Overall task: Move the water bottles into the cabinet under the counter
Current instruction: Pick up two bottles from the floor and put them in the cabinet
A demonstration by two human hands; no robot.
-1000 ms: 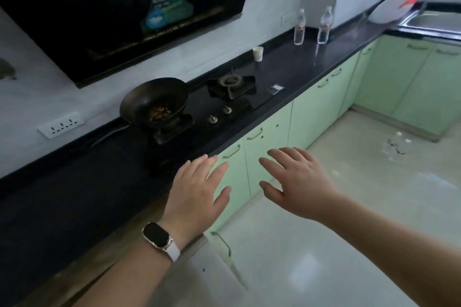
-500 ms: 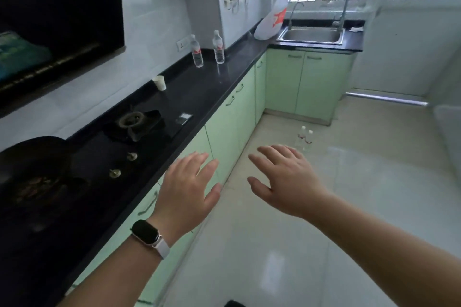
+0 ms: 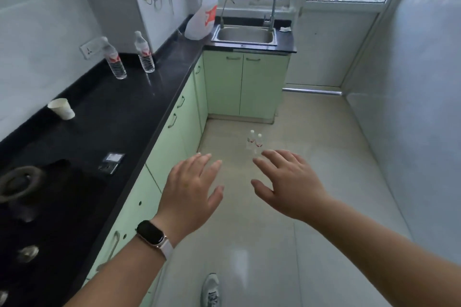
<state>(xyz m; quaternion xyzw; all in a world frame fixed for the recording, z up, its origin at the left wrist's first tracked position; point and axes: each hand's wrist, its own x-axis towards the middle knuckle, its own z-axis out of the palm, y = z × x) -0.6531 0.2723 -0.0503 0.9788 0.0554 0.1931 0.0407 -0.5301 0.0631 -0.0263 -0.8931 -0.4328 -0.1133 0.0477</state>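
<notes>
Two clear water bottles with red labels stand upright on the black counter (image 3: pixel 139 107) near the wall, one (image 3: pixel 114 60) left of the other (image 3: pixel 145 53). Two more small bottles (image 3: pixel 254 143) stand side by side on the floor, just beyond my right fingertips. My left hand (image 3: pixel 190 190), with a watch on its wrist, and my right hand (image 3: pixel 287 183) hover over the floor, palms down, fingers spread, holding nothing. Pale green cabinet doors (image 3: pixel 174 132) run under the counter, all shut.
A white paper cup (image 3: pixel 61 107) lies tipped on the counter. A gas hob (image 3: pixel 22 182) sits at the near left. At the far end are a steel sink (image 3: pixel 245 35), a white plastic bag (image 3: pixel 203 18) and more green cabinets (image 3: pixel 245 85). My shoe (image 3: pixel 210 290) shows below.
My view has swung right, from the wok and hob toward the sink end of the kitchen. The counter and floor bottles are closer. Both hands stay spread and empty.
</notes>
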